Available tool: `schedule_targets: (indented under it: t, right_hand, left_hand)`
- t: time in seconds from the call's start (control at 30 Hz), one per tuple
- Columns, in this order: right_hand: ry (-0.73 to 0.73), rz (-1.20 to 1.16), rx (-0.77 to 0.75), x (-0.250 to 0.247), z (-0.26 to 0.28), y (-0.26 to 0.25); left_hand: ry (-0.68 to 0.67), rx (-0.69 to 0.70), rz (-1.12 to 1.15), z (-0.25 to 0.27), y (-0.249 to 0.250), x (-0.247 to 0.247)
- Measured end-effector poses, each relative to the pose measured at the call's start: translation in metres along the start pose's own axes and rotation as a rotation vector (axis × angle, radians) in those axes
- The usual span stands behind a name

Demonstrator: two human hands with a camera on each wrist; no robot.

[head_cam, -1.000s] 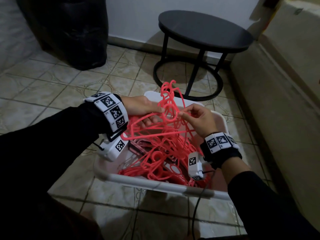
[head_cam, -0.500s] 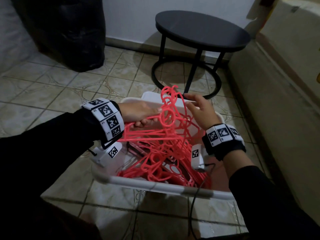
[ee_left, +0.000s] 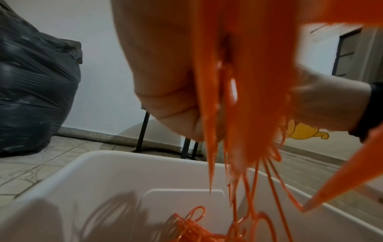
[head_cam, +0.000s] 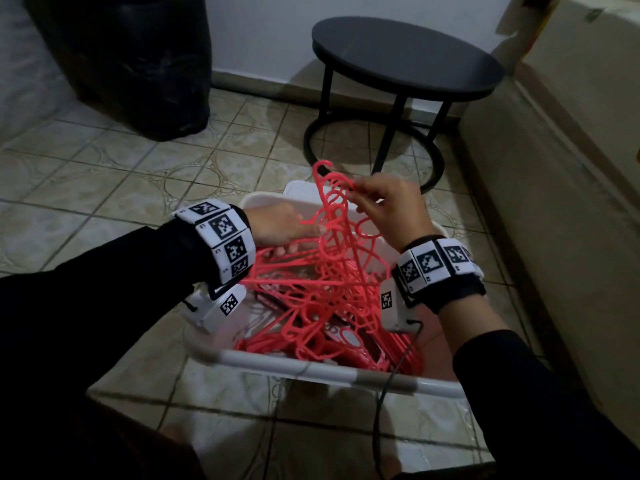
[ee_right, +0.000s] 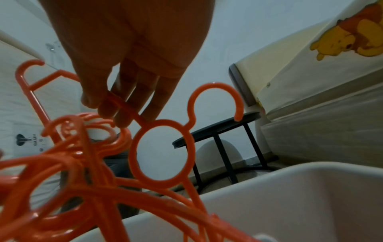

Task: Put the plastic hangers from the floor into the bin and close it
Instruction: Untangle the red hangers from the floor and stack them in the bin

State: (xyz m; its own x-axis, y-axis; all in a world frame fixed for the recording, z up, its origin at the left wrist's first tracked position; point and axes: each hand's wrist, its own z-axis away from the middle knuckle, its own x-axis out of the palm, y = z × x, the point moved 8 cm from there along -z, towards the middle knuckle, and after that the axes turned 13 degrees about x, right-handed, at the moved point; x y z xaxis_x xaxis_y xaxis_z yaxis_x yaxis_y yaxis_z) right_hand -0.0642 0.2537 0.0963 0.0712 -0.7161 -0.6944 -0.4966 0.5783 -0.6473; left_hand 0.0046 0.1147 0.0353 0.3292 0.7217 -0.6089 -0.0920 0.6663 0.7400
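Non-task items, located from the round black side table (head_cam: 405,53):

- You see the table against the white wall (head_cam: 263,32), on thin black legs joined to a black ring base (head_cam: 374,157).
- Left of it, a bulging black plastic bag (head_cam: 135,64) sits on the beige patterned floor tiles (head_cam: 114,188), also by the wall.
- Right of it, a cream-coloured furniture panel (head_cam: 554,188) runs toward you; the right wrist view shows a yellow cartoon bear picture (ee_right: 350,39) on a panel above the table.

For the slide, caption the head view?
Both hands grip tangled pink hangers over the open white bin.
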Motion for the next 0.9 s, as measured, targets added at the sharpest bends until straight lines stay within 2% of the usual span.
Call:
schedule_targets:
  t: [0.1,0.33,0.47,0.63,0.73,0.9]
  right_hand:
    - [-0.012,0.021,-0.02,0.001,-0.002,-0.008]
    - [-0.027,0.084,0.158,-0.011,0.0,0.025]
    - [-0.086,-0.11,0.273,-0.012,0.001,0.031]
    - [-0.234,-0.29,0.206,-0.008,0.002,0.026]
    - [-0.173,-0.29,0.19,-0.011,0.0,0.029]
    - [-0.096,-0.304,0.183,-0.019,-0.003,0.023]
  left_hand:
    - [0.025,0.009,0.034,-0.001,0.004,-0.002]
    - [0.007,0.049,0.016,0.0,0.002,-0.018]
    - [-0.022,0.073,0.034,0.003,0.002,-0.025]
    - [0.05,0.08,0.017,0.004,-0.015,-0.048]
    - [0.04,0.082,0.077,0.005,-0.02,-0.052]
    - [-0.025,0.083,0.047,0.004,-0.015,-0.039]
